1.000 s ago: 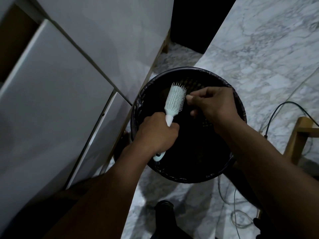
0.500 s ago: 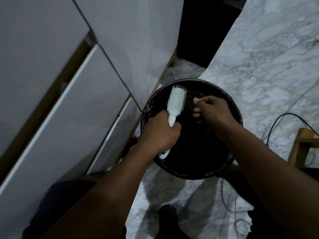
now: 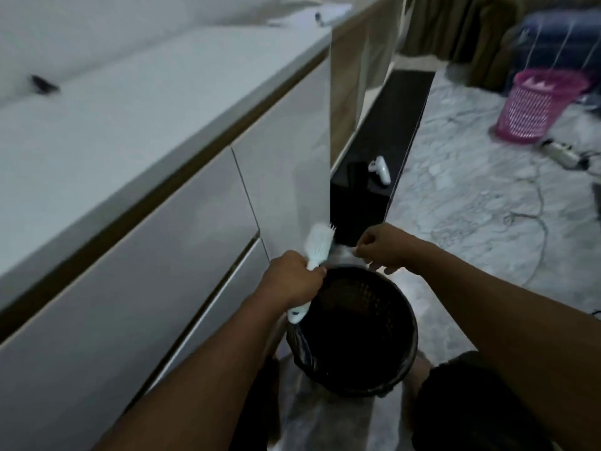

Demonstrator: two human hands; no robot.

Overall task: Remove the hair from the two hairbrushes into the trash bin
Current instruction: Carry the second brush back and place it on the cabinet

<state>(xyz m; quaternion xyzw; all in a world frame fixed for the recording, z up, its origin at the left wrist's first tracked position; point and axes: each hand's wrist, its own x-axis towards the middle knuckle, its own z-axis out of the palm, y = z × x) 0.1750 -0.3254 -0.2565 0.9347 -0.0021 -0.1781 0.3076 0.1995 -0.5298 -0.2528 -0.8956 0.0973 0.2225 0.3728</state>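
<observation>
From the head view, the left hand (image 3: 294, 281) clenched the white hairbrush (image 3: 317, 247) by its handle, long axis pointing away; the right hand (image 3: 382, 250) pinched beside its bristles (contents blurred), trash bin (image 3: 403, 362) directly below.

Left hand (image 3: 292, 281) fisted — right hand (image 3: 380, 247) pinched

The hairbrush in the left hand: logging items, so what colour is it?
White, possibly faintly blue-tinted; the hairbrush shows in the head view, though blurred.
</observation>
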